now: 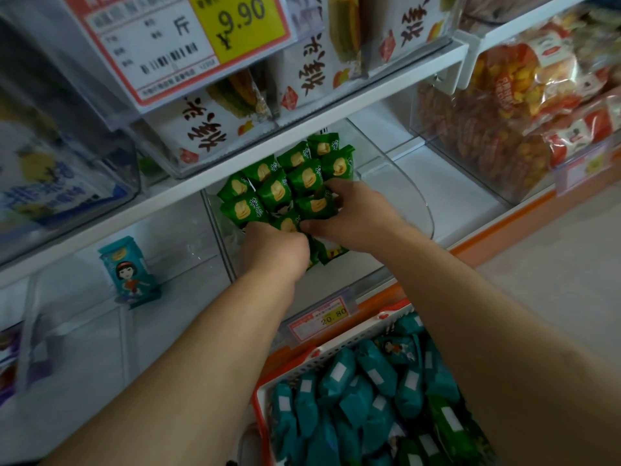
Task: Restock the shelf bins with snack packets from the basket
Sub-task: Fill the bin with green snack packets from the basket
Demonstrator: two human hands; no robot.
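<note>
Green foil snack packets fill the clear plastic shelf bin; the left hand and right hand, fingers curled, clutch a bunch together, apparently to seat it tidily.

We are in a shop's snack aisle: white shelves carry clear plastic bins of wrapped packets, a yellow price card reads ¥9.90, a smaller tag reads 20.80, and a red-rimmed basket holds teal packets.
</note>
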